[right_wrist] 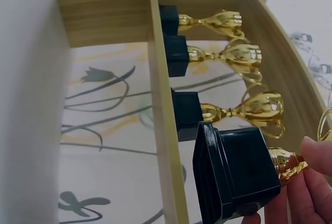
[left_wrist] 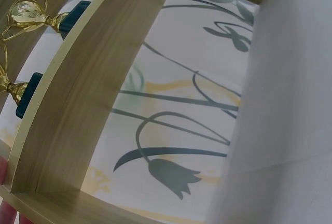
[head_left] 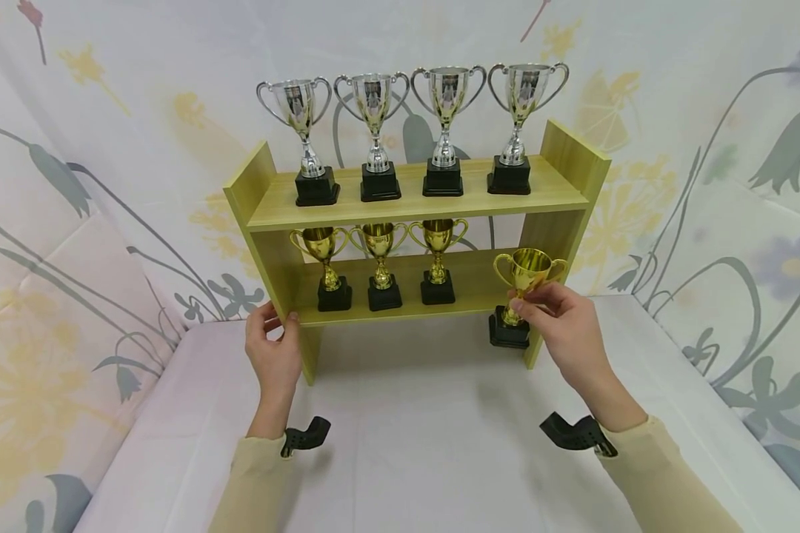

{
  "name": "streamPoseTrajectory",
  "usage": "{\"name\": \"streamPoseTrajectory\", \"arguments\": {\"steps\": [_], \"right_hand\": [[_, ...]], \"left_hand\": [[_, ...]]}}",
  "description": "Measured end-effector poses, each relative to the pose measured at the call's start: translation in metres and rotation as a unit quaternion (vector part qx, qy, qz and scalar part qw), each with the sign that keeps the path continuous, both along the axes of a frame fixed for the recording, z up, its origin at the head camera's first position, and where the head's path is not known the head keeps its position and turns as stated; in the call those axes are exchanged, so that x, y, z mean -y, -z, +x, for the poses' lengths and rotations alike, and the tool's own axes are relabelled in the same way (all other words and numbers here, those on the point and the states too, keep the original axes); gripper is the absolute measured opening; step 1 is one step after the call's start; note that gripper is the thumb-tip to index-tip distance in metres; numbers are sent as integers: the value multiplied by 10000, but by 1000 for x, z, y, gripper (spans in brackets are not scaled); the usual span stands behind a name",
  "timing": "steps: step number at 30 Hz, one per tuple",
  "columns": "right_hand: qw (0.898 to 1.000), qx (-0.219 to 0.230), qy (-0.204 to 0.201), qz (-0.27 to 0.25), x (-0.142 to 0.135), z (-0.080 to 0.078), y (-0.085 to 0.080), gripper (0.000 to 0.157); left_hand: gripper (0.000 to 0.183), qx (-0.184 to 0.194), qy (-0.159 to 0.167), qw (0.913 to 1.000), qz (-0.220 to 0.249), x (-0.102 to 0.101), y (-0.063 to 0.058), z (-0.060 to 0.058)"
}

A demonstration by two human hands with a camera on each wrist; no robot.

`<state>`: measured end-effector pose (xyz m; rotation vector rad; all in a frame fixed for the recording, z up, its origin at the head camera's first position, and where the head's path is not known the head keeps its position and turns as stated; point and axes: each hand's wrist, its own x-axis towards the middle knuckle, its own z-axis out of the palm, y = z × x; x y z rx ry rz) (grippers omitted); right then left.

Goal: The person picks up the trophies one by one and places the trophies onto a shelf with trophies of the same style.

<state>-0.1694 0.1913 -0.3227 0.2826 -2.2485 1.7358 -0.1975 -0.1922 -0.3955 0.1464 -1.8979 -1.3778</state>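
Note:
My right hand [head_left: 563, 322] pinches a gold trophy cup [head_left: 528, 270] by its stem, in front of the right end of the wooden shelf's lower board. In the right wrist view the cup's black base [right_wrist: 238, 169] shows large, close to the edge of the lower board [right_wrist: 167, 120]. At the left end, my left hand [head_left: 276, 348] grips the side panel of the wooden shelf [head_left: 267, 270], with the thumb at the front edge of the lower board. Three gold trophy cups [head_left: 380, 255] stand upright in a row on that board, left of the held one.
Several silver trophy cups [head_left: 445, 118] stand along the upper board [head_left: 410, 196]. The shelf rests on a table with a white cloth [head_left: 413, 444]. A flower-printed cloth [head_left: 127, 96] hangs behind and at both sides. Each wrist wears a black strap mount [head_left: 576, 433].

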Motion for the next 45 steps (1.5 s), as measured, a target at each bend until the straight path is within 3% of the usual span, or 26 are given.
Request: {"name": "streamPoseTrajectory", "arguments": {"steps": [20,38,41,45], "right_hand": [[9998,-139,106,-4,0,-9,-22,27],[9996,-34,251,137,-6,-27,-16,31],[9996,-42,257,141,-5,-31,-15,31],[9995,-39,272,179,-5,-35,-15,30]], "left_hand": [[29,51,18,10000,38,0,-1,0],[28,-98,22,9998,187,0,2,-2],[28,-148,-19,9997,179,-4,-3,1],[27,-180,-18,9997,156,-14,-20,13]]}}
